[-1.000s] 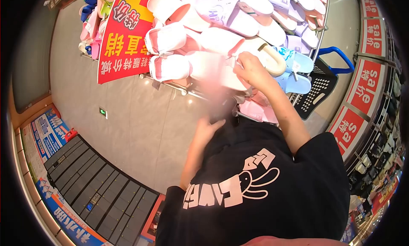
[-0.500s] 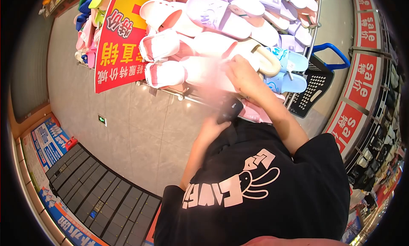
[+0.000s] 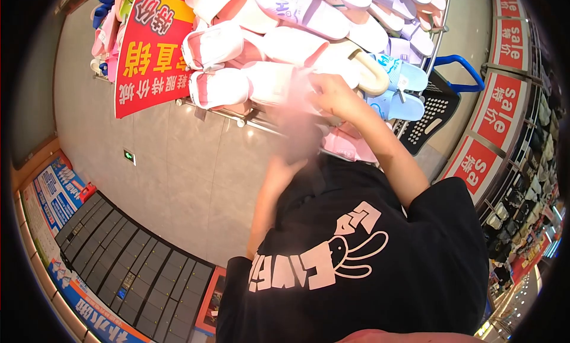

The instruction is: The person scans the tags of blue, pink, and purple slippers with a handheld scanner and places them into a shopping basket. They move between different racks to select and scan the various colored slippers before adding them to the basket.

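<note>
A discount footwear shop: pastel slide sandals [image 3: 326,24] crowd a display rack [image 3: 435,49], with a red promotional banner [image 3: 151,61], repeated "sale" signs [image 3: 499,105] and a black shopping basket [image 3: 436,108].

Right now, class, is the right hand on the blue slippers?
No: the right hand is by pale pink slippers, while the blue slippers lie off to its right.

One pale pink slipper [image 3: 270,82], partly blurred, is laid on the far side; one dark object [image 3: 301,140], heavily blurred, is positioned nearer.
</note>
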Motion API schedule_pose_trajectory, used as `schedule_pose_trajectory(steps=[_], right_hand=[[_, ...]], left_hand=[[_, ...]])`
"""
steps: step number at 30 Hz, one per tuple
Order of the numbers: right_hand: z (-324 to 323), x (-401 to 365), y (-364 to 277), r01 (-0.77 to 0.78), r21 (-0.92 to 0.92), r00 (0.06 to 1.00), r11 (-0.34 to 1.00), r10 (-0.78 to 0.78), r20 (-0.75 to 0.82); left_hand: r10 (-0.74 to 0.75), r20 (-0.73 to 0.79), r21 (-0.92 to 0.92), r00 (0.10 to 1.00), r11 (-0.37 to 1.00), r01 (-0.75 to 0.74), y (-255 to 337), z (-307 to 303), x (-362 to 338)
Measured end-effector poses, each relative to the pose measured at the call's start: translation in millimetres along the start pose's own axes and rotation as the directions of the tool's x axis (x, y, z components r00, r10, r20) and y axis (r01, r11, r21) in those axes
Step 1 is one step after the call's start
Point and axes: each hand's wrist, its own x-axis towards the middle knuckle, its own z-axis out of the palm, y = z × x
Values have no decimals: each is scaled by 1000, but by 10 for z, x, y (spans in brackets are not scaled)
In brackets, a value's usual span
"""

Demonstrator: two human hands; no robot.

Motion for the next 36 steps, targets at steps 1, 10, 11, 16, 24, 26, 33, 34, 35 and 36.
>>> schedule_pose_trajectory(steps=[1,10,11,16,24,26,33,34,35,36], right_hand=[[18,12,27,-7,-1,1000,1000,7,6],[-4,-62,-112,-194,800,976,568,28,216],[-17,-106,-193,-205,825,978,526,74,196],[107,-40,-103,-167,745,985,646,84,148],[132,-16,-23,-160,714,987,681,95,131],[134,-18,-28,-139,691,990,709,97,100],[144,-91,-84,-154,693,987,704,146,71],[141,-100,-76,-138,684,989,716,135,59],[141,-110,-65,-124,676,991,727,124,49],[145,-115,-43,-125,677,991,725,123,52]], left_hand=[[4,-34,-22,999,1000,-5,-25,0,-11],[-112,-89,-250,990,964,87,274,-135,-409],[-125,-101,-270,987,958,94,391,-166,-470],[-135,-140,-284,981,954,90,526,-265,-594],[28,-175,-136,984,989,-52,485,-200,-556],[55,-194,-92,980,993,-74,551,-158,-531],[237,-316,240,918,957,-165,713,-20,-412],[238,-316,240,918,957,-165,704,-13,-409],[233,-309,226,922,960,-166,680,-3,-411],[226,-303,215,926,963,-165,662,5,-422]])
